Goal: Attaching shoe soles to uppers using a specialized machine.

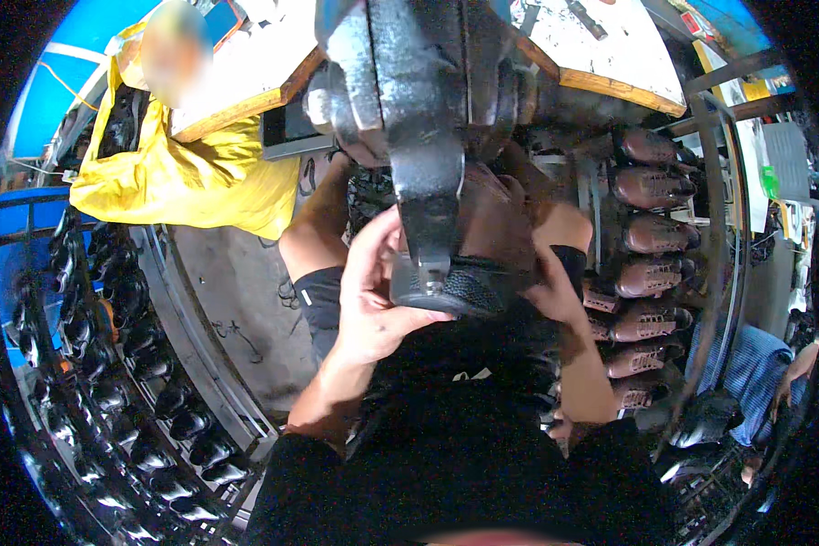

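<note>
The left hand (370, 305) clasps one end of a brown shoe (496, 223); the right hand (553, 284) grips its other side. Between them, a metal machine arm (430, 187) reaches down over the shoe. Rightward of the grip sit laced brown shoes (653, 276).

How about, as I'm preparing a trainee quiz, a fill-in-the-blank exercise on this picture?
Of the left hand and right hand, both holding the shoe, the one nearer the bag is the ____.
That bag is coloured ____.
The row of lace-up shoes is on the picture's ____ side.

Missing words: left; yellow; right.
</note>
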Tool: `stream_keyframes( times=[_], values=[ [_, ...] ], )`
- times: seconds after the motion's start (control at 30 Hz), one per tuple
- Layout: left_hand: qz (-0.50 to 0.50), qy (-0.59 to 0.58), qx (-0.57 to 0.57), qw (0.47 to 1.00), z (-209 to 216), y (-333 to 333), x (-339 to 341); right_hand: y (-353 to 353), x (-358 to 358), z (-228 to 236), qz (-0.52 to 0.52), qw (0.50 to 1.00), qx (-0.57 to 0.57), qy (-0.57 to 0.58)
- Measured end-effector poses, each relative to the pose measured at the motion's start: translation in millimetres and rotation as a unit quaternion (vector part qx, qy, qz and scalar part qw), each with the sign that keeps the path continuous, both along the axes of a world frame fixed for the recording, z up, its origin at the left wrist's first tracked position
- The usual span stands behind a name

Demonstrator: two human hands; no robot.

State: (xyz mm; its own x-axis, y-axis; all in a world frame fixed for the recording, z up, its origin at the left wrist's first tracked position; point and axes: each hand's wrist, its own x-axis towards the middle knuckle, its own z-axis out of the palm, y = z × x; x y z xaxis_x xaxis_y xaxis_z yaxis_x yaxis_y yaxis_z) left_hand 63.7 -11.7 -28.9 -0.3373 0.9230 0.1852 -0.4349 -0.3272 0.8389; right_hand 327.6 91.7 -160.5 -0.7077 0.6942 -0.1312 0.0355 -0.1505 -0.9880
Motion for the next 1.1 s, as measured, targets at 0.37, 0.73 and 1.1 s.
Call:
stream_keyframes(
  times=[0.37,0.73,1.1],
  values=[
    [0.041,-0.093,-0.046,0.994,-32,-35,-14,-7,-28,44,0.075,0.993,0.044,-0.084],
    [-0.014,0.137,0.06,0.989,8,-3,-12,-16,-8,26,0.021,0.997,0.027,-0.07],
    [0.02,0.048,-0.063,0.997,-3,-15,-3,11,25,76,-0.009,0.98,0.156,-0.124]
  ],
)
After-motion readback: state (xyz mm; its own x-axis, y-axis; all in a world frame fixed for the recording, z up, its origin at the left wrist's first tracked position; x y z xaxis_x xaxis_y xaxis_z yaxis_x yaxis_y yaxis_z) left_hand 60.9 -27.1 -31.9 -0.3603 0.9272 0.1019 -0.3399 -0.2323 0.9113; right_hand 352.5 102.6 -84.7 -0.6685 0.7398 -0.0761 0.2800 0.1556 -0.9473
